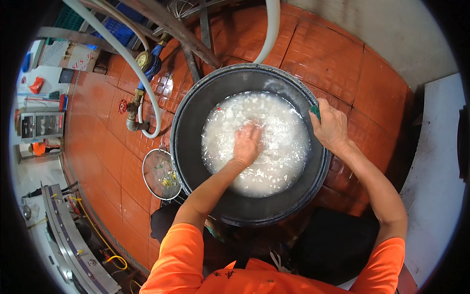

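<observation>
**Stirring, apparently mid-step**

With left hand (247, 143) dipped, loosely spread, into cloudy white liquid (280, 166) at frame centre; with right hand (333, 127) pinching green scouring pad (315, 112) at rim of black tub (188, 147), right of centre. Likely calling next for steady rim grip.

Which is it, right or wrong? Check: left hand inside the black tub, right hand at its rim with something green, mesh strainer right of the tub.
Wrong on one point: the head view shows the mesh strainer left of the black tub, not right. The rest stands: left hand inside it, right hand at its rim with something green.
</observation>
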`<state>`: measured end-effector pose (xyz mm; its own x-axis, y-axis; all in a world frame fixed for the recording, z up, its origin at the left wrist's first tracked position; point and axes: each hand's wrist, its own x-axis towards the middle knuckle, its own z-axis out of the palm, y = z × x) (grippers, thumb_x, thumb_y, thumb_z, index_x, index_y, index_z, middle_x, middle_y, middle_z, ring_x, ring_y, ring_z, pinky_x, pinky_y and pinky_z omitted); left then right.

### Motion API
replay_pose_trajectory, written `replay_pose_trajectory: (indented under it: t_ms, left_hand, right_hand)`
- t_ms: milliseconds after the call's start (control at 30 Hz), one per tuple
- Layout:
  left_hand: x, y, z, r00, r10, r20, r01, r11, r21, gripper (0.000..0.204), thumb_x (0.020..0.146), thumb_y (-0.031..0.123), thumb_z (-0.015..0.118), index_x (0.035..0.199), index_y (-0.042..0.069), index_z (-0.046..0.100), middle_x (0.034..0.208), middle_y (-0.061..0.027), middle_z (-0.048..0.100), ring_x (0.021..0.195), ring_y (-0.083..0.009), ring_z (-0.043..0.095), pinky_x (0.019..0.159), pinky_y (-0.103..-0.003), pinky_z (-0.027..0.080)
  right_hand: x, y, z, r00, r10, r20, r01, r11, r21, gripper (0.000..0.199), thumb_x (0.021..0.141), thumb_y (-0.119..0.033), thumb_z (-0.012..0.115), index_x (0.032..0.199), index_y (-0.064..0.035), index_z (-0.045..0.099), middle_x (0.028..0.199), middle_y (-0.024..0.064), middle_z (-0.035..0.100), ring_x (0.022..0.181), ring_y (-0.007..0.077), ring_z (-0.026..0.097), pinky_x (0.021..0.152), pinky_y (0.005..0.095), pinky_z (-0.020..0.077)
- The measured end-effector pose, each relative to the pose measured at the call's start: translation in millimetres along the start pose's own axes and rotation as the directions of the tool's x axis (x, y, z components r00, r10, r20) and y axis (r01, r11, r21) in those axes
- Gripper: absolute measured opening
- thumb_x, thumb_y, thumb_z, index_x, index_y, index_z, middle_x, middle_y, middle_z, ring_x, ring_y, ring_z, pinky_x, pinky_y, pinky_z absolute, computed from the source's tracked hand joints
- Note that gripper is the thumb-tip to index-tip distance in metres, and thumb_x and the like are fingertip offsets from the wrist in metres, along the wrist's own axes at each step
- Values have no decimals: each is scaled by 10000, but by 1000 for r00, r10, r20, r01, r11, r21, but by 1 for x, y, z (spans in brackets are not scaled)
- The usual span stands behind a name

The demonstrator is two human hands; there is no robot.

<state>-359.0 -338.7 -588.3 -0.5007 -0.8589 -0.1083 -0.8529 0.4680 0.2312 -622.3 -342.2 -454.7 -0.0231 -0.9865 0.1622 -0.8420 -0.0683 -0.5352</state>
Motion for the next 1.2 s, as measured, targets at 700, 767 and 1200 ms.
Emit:
replay_pose_trajectory:
  t_ms: [700, 767, 1200]
  left_hand:
    - [-6, 78, 48, 873, 486, -51, -477, 825, -304, 338, 782, 65, 530, 1118, 38, 562, 1250, -164, 462, 1171, -338, 430, 979, -488, 328]
    - [-5, 63, 41, 872, 488, -25, -475, 835, -276, 366, 798, 113, 537, 1159, 48, 538, 1265, -147, 459, 1184, -325, 426, 991, -491, 314]
    - [45, 40, 49, 955, 73, -286, -119, 982, -148, 332, 852, 179, 489, 1121, -13, 528, 1175, -171, 479, 1122, -335, 442, 952, -413, 358]
  right_hand:
    - [-2, 13, 0, 1000, -2, 25, 2, 1000, 5, 266, 809, -147, 602, 997, -4, 480, 809, 211, 624, 708, 411, 598, 610, 487, 461]
    - [1, 8, 5, 1000, 5, 30, -5, 1000, -14, 272, 808, -144, 604, 1013, -4, 491, 810, 216, 624, 715, 410, 603, 616, 482, 466]
    - [-2, -4, 4, 998, -6, 68, 2, 998, 56, 246, 839, -96, 553, 1050, 24, 517, 803, 265, 601, 739, 442, 587, 642, 487, 448]
